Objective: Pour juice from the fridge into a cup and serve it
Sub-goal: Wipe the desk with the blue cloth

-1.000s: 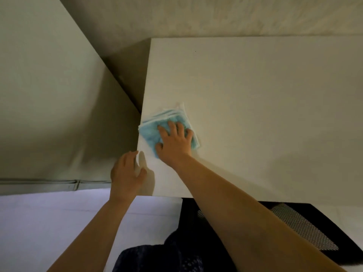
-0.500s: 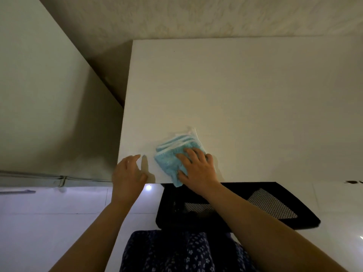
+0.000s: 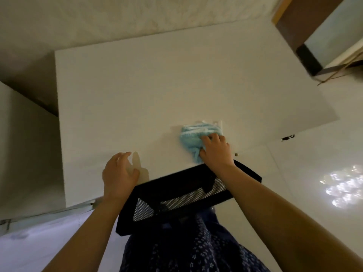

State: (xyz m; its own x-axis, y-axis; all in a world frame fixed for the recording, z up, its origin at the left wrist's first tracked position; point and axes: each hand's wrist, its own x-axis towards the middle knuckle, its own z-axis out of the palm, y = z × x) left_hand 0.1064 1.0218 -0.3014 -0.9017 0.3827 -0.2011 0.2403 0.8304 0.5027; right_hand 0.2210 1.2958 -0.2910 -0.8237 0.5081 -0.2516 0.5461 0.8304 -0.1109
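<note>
Two hands work over a white bench. The right hand presses on a bunched blue cloth near the bench's near edge, fingers curled onto it, holding it down. The left hand rests loosely spread and holds nothing, near the same edge and off to the cloth's left. A black mesh chair back sits just below the bench edge, between the arms. No juice, fridge or cup shows anywhere, so I cannot tell which way they lie from either hand. By my reading this is wiping the serving spot. The cloth lies under the right hand, its longer side running roughly across the bench; the right hand is plainly the nearer.
</note>
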